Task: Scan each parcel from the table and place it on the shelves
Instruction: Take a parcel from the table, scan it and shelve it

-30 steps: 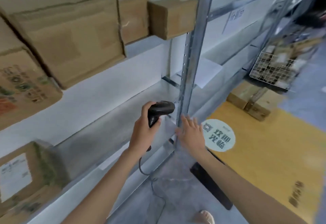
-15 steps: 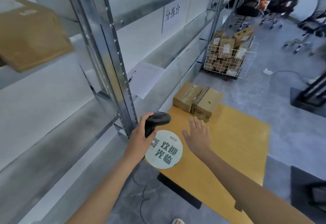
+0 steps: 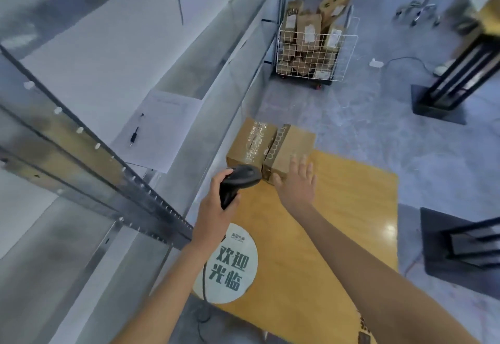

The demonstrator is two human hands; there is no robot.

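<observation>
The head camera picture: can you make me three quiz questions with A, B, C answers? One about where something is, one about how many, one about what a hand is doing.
1. Where do the parcels sit?
A. on the far end of the yellow table
B. on the floor
C. on a chair

2. How many parcels are on the table?
A. five
B. two
C. none

3. What is the left hand doing?
A. hanging empty
B. holding a pen
C. holding the black scanner

Answers: 1 A, both boxes rest on the table's far end near the shelves; 2 B, two brown boxes stand side by side; 3 C, its fingers wrap the scanner's handle, while the right hand reaches open toward the nearer box.
</observation>
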